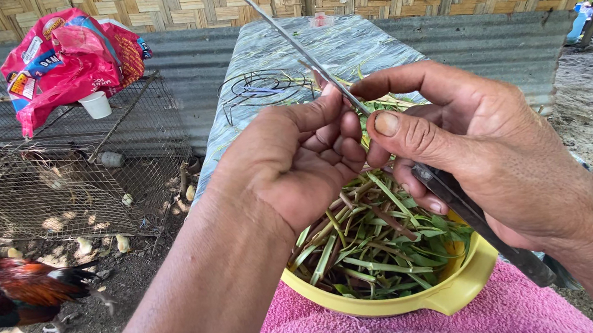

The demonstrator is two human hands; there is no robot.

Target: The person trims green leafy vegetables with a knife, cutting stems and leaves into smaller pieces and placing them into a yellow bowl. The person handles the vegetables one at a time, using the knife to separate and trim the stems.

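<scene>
1. Our right hand [481, 156] grips a long knife [348, 93] by its dark handle, fingers wrapped tight, the blade slanting up and away.
2. Our left hand [296, 163] is curled shut, fingertips pinched against the blade near the right thumb; what it pinches we cannot tell.
3. Just below both hands, a yellow bowl [439, 297] of cut green leaf strips [377, 244] rests on a pink towel [412, 328].
4. A rooster [5, 292] stands at left, beside a wire cage [59, 184].

Two bare hands meeting at centre

Left hand [296, 163] is curling its fingers inward; right hand [480, 152] is gripping from three o'clock, thumb pointing toward nine o'clock.
</scene>
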